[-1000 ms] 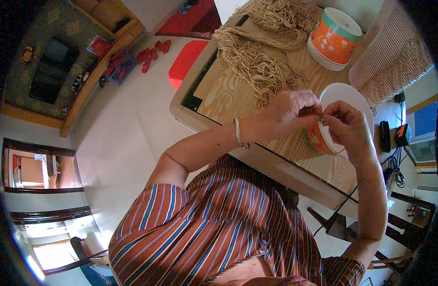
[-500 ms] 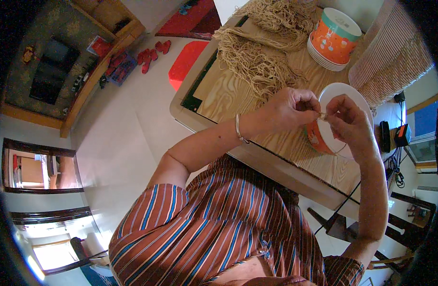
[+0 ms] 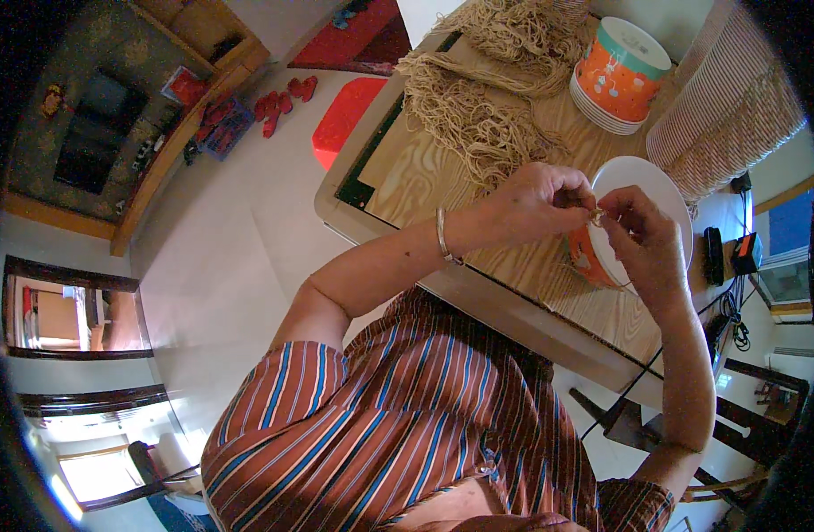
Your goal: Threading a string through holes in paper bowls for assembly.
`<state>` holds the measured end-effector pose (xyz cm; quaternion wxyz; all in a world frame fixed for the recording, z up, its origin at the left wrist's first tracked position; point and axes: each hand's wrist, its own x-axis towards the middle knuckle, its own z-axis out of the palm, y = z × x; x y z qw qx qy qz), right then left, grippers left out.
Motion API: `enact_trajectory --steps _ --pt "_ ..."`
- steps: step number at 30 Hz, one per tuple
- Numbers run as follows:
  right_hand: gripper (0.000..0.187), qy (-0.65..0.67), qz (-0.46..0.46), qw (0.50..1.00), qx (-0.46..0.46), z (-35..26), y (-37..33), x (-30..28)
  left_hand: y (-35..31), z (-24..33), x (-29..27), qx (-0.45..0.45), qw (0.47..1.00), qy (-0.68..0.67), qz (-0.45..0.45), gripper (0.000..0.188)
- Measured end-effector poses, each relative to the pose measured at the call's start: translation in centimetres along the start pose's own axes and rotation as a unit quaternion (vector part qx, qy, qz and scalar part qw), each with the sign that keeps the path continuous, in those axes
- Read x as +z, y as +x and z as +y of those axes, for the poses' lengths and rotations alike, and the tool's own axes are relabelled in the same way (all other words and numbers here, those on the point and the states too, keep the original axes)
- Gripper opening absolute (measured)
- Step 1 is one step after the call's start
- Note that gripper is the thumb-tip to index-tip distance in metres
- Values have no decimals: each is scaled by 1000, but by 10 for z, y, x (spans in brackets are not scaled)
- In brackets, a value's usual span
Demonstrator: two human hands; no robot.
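Note:
My left hand (image 3: 549, 199), with a bangle at the wrist, and my right hand (image 3: 642, 239) meet above the right part of the table. The fingertips of both pinch a small bit of tan twine (image 3: 597, 216), which looks looped or knotted between them. Just below my hands stands a tub (image 3: 590, 257) with an orange printed side and a round white face, partly covered by my right hand. A loose heap of tan twine (image 3: 478, 115) lies on the tabletop beyond my left hand.
Stacked orange and green paper tubs (image 3: 615, 80) stand at the far right of the wood-grain table (image 3: 531, 275). Beside them rises a tall striped, woven-looking roll (image 3: 717, 106). Black cables (image 3: 735, 310) hang at the right. A red stool (image 3: 345, 120) is off the table's left edge.
My right hand has tilted and shifted slightly left, its fingers closer to the left ones. The strand that trailed below my right hand no longer shows. My left hand has hardly moved.

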<state>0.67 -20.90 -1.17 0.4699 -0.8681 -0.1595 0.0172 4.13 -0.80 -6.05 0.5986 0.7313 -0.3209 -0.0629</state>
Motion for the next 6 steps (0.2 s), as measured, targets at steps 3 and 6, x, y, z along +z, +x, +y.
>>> enact_trajectory --steps 3,6 --pt "7 -39 7 999 -14 -3 0 2 0 1 -1 -18 1000 -10 -10 15" --pt "6 -54 7 998 -32 -4 0 1 1 1 -4 -26 999 26 -26 17"
